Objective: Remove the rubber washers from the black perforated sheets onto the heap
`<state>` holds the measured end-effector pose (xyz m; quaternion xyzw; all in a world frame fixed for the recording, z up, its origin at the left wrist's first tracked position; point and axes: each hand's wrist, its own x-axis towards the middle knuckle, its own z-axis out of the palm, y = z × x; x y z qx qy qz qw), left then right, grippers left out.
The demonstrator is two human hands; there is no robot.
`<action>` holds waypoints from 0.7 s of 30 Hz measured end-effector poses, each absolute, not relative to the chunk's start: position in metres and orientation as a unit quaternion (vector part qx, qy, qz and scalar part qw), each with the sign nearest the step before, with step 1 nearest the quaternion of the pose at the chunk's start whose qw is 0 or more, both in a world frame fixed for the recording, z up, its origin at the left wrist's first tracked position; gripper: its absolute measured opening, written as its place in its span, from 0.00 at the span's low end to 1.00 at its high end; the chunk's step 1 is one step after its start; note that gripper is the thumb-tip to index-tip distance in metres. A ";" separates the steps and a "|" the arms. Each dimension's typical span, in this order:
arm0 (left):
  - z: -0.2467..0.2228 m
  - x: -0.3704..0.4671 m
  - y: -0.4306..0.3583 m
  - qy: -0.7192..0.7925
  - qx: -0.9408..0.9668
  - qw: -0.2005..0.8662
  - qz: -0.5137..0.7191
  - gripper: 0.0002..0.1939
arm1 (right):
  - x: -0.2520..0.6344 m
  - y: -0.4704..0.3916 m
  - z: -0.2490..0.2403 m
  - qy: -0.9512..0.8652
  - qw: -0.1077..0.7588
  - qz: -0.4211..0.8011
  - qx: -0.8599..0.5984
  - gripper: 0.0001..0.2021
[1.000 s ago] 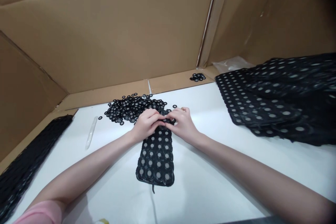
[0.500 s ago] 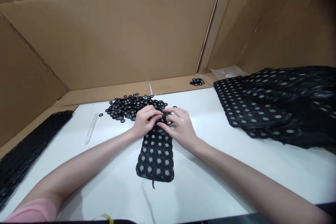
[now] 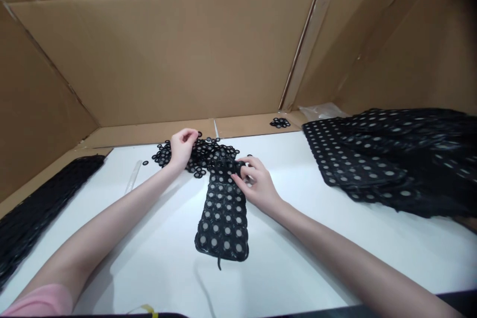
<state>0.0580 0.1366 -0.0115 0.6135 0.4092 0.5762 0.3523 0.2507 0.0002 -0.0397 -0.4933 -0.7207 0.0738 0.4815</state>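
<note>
A black dotted strip [image 3: 221,214] with rows of pale grey discs lies lengthwise on the white table, with a short tail at its near end. My right hand [image 3: 257,184] pinches the right edge of its far end, where the fabric is bunched. Over the left part of a pile of small black rings [image 3: 208,149], my left hand [image 3: 182,149] is closed in a pinch. One black ring [image 3: 199,134] shows at its fingertips. The pile lies just beyond the strip's far end and is partly covered by my left hand.
A heap of black dotted sheets [image 3: 372,159] covers the right side. Another long black strip [image 3: 48,198] lies at the left edge. A clear plastic stick [image 3: 133,176], a stray ring [image 3: 145,163] and a small ring cluster [image 3: 280,122] lie about. Cardboard walls [image 3: 167,59] enclose the table.
My left hand has left the strip's far end and moved left and away from me to the ring pile. My right hand still holds the strip's edge. The view has shifted slightly.
</note>
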 end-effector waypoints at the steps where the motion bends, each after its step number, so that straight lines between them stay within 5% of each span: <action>1: -0.011 0.052 0.140 0.411 0.649 0.320 0.554 0.07 | 0.252 0.001 -0.039 -0.703 0.496 0.097 -0.500 0.15; 6: -0.013 0.046 0.126 0.358 0.797 0.113 0.473 0.09 | 0.260 0.005 -0.035 -0.640 0.543 0.181 -0.512 0.16; 12: -0.023 0.066 0.091 0.167 0.910 0.150 0.349 0.24 | 0.270 0.007 -0.035 -0.595 0.572 0.243 -0.510 0.17; 21: -0.040 0.075 0.090 0.144 0.924 0.108 0.337 0.15 | 0.265 0.007 -0.030 -0.671 0.506 0.081 -0.536 0.15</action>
